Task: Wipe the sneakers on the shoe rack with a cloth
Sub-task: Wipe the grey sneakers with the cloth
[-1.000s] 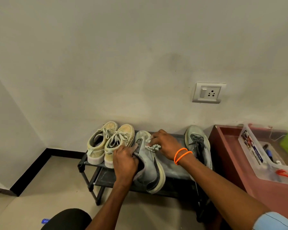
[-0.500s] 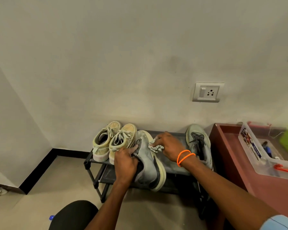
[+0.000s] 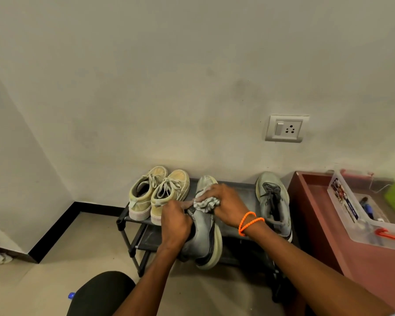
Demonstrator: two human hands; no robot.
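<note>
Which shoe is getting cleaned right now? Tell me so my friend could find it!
Look at the black shoe rack against the wall. Four shoes sit on its top shelf; the one being cleaned is the grey sneaker in the middle, tipped onto its side. It's the only one with hands on it: the left hand grips it and the right hand presses a cloth on it.
</note>
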